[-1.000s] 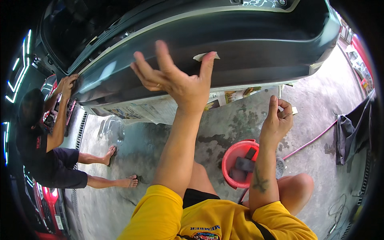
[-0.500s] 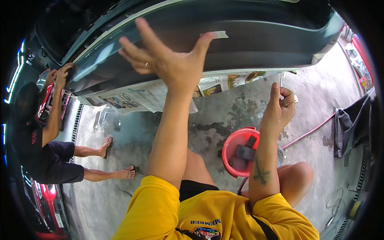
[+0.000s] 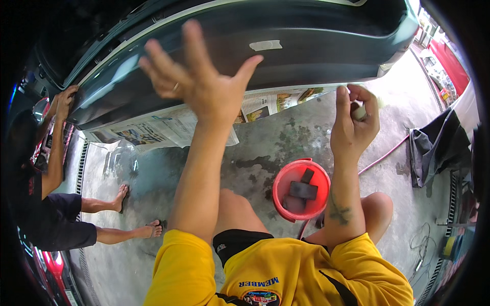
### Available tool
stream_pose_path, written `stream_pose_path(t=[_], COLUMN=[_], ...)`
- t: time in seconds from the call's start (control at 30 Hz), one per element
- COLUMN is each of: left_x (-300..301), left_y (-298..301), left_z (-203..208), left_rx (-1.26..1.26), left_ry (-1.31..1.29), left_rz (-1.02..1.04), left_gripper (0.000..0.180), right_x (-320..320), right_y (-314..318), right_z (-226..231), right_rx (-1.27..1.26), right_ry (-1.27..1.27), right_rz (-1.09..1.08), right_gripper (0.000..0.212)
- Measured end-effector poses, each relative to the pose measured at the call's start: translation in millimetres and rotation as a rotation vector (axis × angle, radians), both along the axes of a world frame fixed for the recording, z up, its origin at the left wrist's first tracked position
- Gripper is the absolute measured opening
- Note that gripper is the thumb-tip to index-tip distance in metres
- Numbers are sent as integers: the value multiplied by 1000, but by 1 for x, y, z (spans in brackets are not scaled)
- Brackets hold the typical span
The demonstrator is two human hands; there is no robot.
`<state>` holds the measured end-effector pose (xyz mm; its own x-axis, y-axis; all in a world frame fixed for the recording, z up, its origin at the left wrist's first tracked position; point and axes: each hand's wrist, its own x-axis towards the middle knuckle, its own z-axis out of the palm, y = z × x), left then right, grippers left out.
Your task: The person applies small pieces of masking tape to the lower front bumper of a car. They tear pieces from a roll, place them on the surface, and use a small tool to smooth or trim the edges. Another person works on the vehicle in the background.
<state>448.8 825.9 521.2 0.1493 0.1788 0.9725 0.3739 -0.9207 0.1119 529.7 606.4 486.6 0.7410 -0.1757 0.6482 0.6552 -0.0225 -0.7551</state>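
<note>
My left hand [image 3: 206,94] is raised in front of a dark grey car panel [image 3: 316,58], its fingers spread and slightly blurred, holding nothing. A short strip of pale masking tape [image 3: 266,45] sticks to the panel beyond my thumb. Newspaper sheets [image 3: 166,127] hang along the panel's lower edge, partly behind my left forearm. My right hand [image 3: 354,125] is curled near the right end of that newspaper. Between its fingers and palm sits a small pale roll [image 3: 360,112], which looks like masking tape; the fingers hide part of it.
On the concrete floor between my knees stands a red bucket [image 3: 277,196] with dark blocks [image 3: 304,190] inside. Another person [image 3: 35,188] stands at the left, hands on the panel's end. A pink hose [image 3: 380,159] and black cloth [image 3: 434,153] lie right.
The view has shifted, so the surroundings appear farther left. My right hand has turned, bringing the pale roll into sight. My left hand stays spread, now clear of the tape strip.
</note>
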Motion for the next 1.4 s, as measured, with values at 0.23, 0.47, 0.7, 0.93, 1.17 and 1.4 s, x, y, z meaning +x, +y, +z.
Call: stream_pose_path(t=[0.23,0.47,0.7,0.93,1.17,1.4], left_x=[-108,-153,-144,-139,-139,-139], left_y=[-93,-161,-152,-150,-147,-144], left_z=[-166,-308,-317,-316,-323,-319], left_rx=[-352,-1138,-1141,-1205,-1211,-1313], left_ry=[121,734,668,641,641,638], left_rz=[-473,-802,-682,-652,-623,-647], left_gripper=[83,77,76,76,78,79], right_x=[25,26,39,26,21,17], right_y=[39,66,57,57,59,67], right_z=[58,69,82,98,112,103], right_rx=[-462,-630,-751,-972,-1035,-950], right_ry=[-587,-623,-698,-675,-881,-632], right_rz=[-22,-109,-131,-156,25,-163], right_gripper=[15,20,25,28,23,33])
